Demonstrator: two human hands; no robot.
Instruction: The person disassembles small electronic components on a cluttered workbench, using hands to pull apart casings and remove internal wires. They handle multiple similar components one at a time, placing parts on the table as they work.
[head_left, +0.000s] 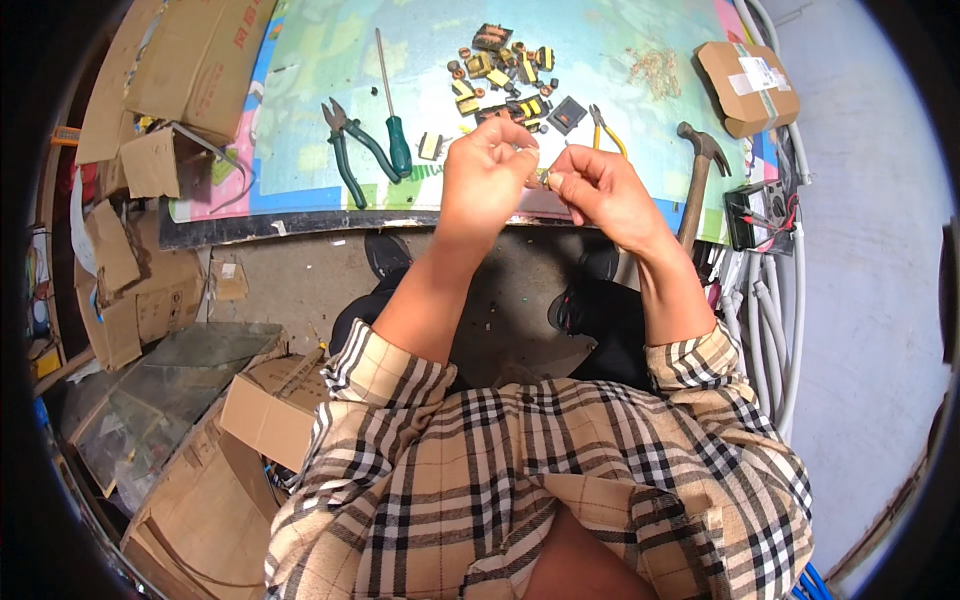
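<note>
Above the front edge of the table, my left hand [482,185] and my right hand [606,196] are close together with fingertips pinched. A tiny yellowish bit shows at the right fingertips, too small to name. What the left fingers pinch, if anything, is hidden. Just beyond my hands lies a pile of small yellow-and-black transformers and copper coils [502,72]. A flat black square part [567,114] and yellow-handled pliers [607,130] rest near the right hand. One separate small transformer [430,146] sits left of the left hand.
Green-handled cutting pliers [350,150] and a green screwdriver [398,140] lie on the left of the table [300,120]. On the right are a hammer [697,180], copper wire scraps [655,72], a cardboard package [735,105] and a black meter [745,218]. Cardboard boxes [200,70] crowd the left.
</note>
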